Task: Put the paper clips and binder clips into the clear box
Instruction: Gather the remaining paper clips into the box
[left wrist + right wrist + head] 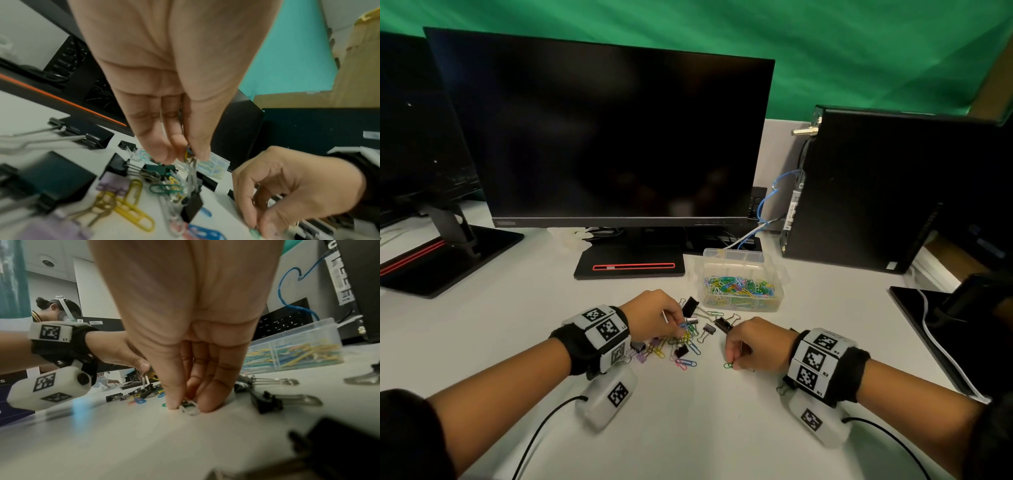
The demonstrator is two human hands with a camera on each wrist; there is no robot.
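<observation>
The left hand [654, 317] hangs over a scatter of loose clips on the white surface [688, 428], its thumb and fingertips [162, 154] pinched around the wire handles of a black binder clip [192, 209] together with a few coloured paper clips; in the left wrist view that binder clip dangles below the fingers, just above the pile. The right hand [756, 344] is lower and nearer the person, thumb and fingers pressed down onto the surface and pinching a clear paper clip [190, 407]. A green paper clip [728, 365] lies just beside those fingertips. Between the two hands lies the remaining pile of paper clips [685, 346] in yellow, green, pink, blue and purple, mixed with several binder clips, among them a lilac one [114, 183] and a larger black one [723, 323] near the right hand. The clear box [743, 281] stands open on the surface beyond the pile, to the right of the monitor stand [631, 265], and its near compartments already hold a heap of coloured paper clips. A dark monitor [602, 137] rises behind the work area, and a black computer tower [876, 195] stands to the right of the box with a blue cable [767, 202] running down beside it.
</observation>
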